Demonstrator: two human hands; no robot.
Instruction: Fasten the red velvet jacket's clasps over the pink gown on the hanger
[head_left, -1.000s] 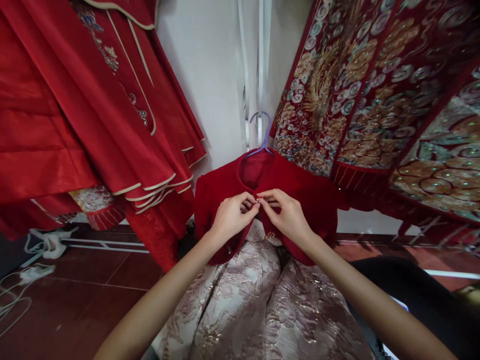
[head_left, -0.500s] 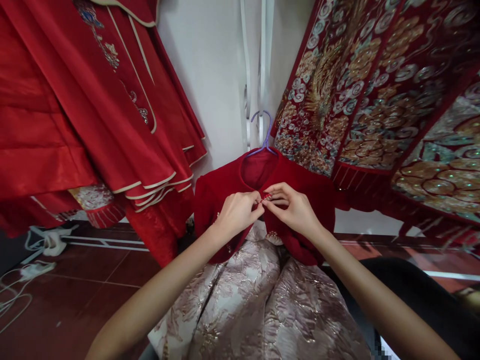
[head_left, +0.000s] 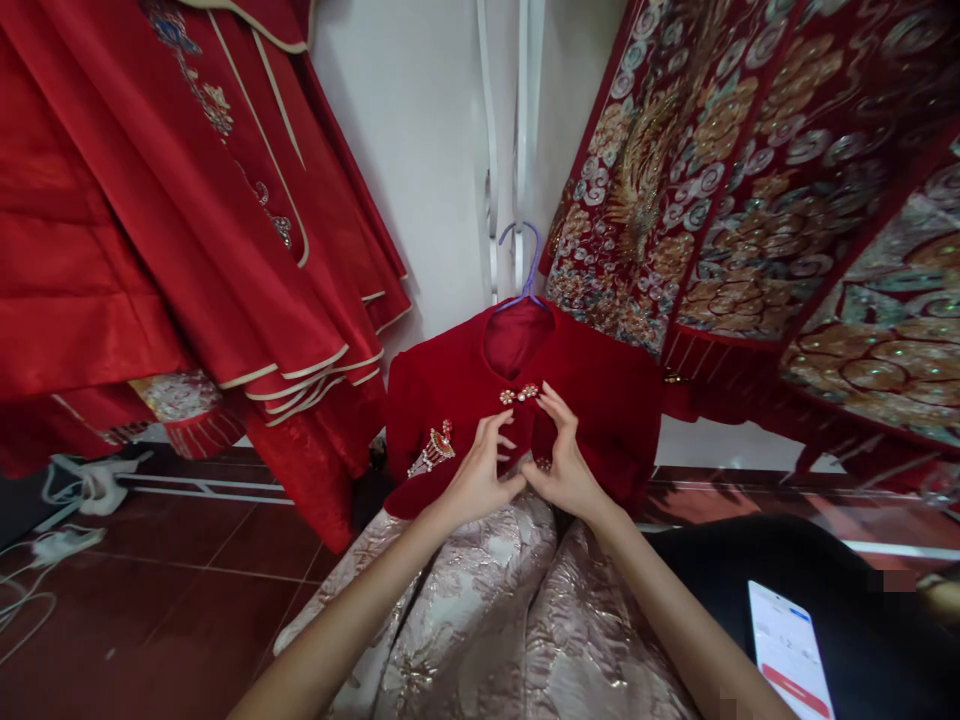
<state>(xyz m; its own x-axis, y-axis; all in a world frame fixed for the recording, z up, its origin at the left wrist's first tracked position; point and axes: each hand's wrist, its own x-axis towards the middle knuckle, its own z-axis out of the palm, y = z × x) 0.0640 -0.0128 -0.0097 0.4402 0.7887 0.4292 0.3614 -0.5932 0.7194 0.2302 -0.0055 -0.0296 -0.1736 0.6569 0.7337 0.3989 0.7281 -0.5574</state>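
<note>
Clasp (head_left: 519,395) (on red jacket (head_left: 600,365)) just beside left grip (head_left: 480,472) and right grip (head_left: 568,468)

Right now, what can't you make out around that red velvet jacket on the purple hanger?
All in the head view:
Small gold ornament: partly hidden by the right hand.
Thin purple hanger: lower part hidden inside the red velvet jacket.
White-screened phone: writing too small and blurred.
Gold-embroidered dark red garment: cut off by the top edge.
</note>
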